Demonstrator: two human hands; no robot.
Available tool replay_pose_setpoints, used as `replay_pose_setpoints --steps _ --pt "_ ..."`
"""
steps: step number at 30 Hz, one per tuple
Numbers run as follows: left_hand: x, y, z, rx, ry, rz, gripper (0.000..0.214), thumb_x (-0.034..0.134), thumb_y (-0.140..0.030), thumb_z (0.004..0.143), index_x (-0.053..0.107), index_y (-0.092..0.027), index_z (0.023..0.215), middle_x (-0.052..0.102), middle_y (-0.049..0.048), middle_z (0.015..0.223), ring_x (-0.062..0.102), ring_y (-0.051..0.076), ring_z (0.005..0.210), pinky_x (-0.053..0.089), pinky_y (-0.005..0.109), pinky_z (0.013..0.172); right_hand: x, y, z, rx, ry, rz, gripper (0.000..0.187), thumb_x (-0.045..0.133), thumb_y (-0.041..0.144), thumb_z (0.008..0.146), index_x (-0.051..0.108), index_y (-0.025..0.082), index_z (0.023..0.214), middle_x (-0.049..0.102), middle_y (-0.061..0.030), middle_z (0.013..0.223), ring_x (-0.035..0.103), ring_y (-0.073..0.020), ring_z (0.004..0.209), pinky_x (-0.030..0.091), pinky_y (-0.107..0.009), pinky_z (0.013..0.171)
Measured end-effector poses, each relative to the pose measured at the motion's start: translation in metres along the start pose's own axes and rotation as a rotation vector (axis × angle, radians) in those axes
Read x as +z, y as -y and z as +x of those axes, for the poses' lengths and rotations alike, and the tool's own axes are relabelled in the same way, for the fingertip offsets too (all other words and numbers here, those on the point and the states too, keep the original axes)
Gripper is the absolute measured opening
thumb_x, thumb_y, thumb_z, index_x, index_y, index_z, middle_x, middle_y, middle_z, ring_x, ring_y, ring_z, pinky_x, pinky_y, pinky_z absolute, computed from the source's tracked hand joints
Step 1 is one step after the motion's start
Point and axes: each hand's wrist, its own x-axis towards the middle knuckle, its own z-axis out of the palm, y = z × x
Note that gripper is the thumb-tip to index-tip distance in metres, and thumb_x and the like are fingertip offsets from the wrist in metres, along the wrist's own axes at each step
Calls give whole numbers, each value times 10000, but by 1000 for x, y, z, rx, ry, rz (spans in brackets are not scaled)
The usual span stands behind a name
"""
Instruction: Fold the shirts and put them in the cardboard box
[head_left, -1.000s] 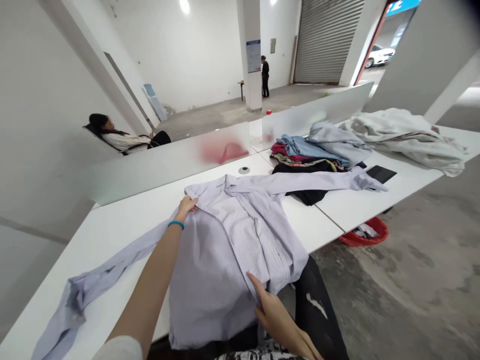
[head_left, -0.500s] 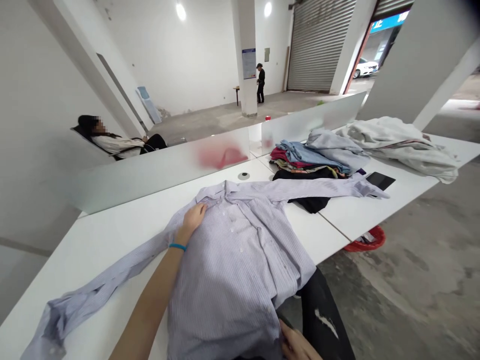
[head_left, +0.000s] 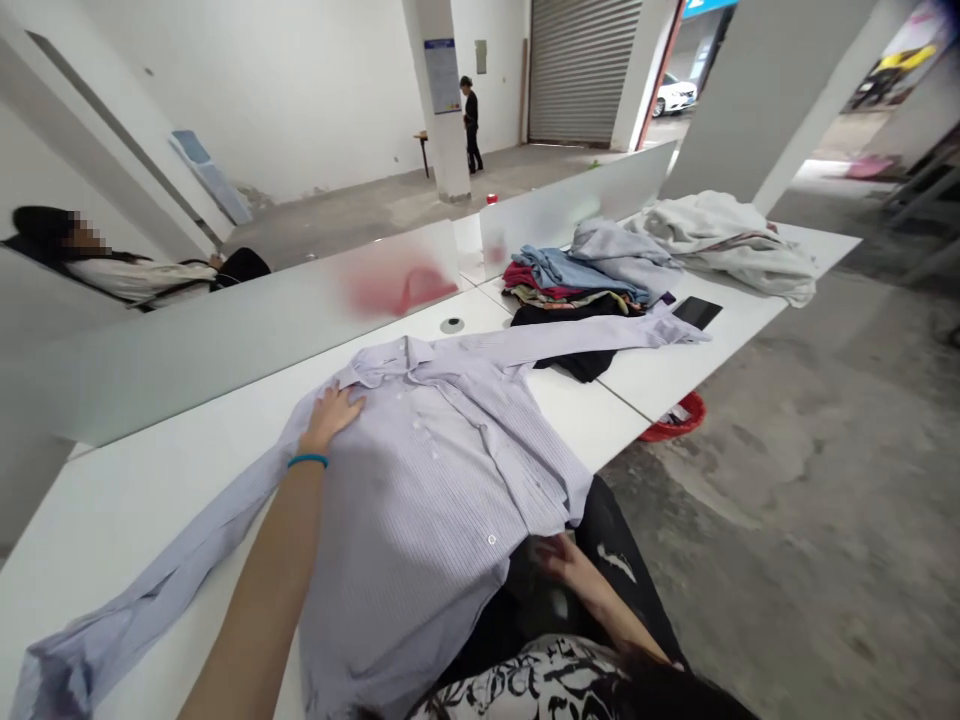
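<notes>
A pale lilac striped button-up shirt (head_left: 375, 480) lies front up on the white table, collar pointing away from me and sleeves spread to both sides. Its front is unbuttoned at least low down, where the two hem corners part. My left hand (head_left: 334, 412) rests flat on the shirt beside the collar, fingers spread. Just below the hem of the right-hand front panel is my right hand (head_left: 559, 556), slightly blurred, its fingers loosely stretched to the left. Whether those fingers touch the hem is hard to see.
Folded clothes (head_left: 574, 275) are stacked beyond the right sleeve, near a black tablet-like object (head_left: 697, 312). Whitish cloth (head_left: 739, 245) is heaped farther right. A frosted divider (head_left: 262, 325) edges the table. A red basket (head_left: 679, 418) stands below. One person sits at left; another stands far back.
My right hand has left the lower corner of the left front panel and moved up to the right panel's hem. My left hand's fingers have spread flat by the collar. The view has turned right.
</notes>
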Motion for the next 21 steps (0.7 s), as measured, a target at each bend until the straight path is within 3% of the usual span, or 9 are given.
replay_pose_setpoints --steps 2,5,7,9,12,15,17,21 --pt "-10 -13 2 -21 -41 -12 433 408 -376 823 608 -127 1116 589 200 1211 483 342 1202 423 415 905 -7 -3 4 35 -149 168 517 573 307 594 550 310 1110 529 -42 1237 526 -257 1129 422 -371 904" --pt "-14 -45 1 -81 -122 -162 374 393 -376 841 624 -135 1011 638 192 1085 544 334 1111 436 390 839 -14 -5 8 125 -329 408 544 615 237 541 515 297 1072 542 -24 1183 542 -217 1073 439 -330 875" --pt "-9 -68 1 -90 -96 -280 354 424 -426 854 631 -155 953 668 155 988 579 314 1048 441 376 818 -17 -6 8 170 -281 522 459 638 232 526 526 263 970 591 -13 1044 574 -201 994 444 -329 863" --pt "0 -88 4 -74 -11 -350 355 473 -464 859 634 -154 923 674 111 925 612 269 963 463 362 795 -19 -6 6 195 -147 601 327 651 290 561 533 227 858 622 -19 919 605 -204 930 447 -354 860" --pt "12 -107 13 -66 86 -448 354 526 -430 873 600 -130 1045 630 69 1026 607 205 918 502 374 792 -20 -5 -2 259 -39 646 320 683 423 600 564 205 803 653 -38 829 633 -217 863 452 -395 853" --pt "14 -112 28 -72 146 -544 359 548 -376 875 556 -137 1144 583 71 1122 590 204 953 517 392 800 -17 -1 -16 307 -16 607 374 755 474 560 618 215 792 678 -38 783 645 -230 824 467 -391 820" --pt "10 -111 40 -87 174 -597 340 548 -374 876 561 -141 1123 597 67 1076 600 179 900 527 365 759 -13 2 -27 305 10 535 356 785 440 540 653 221 788 691 -44 774 650 -241 810 478 -378 791" --pt "-1 -101 63 -134 205 -689 315 484 -389 901 584 -108 798 575 6 671 523 84 544 450 226 519 -3 14 -50 224 145 320 431 783 346 542 701 185 934 699 -51 778 658 -229 770 492 -339 751"
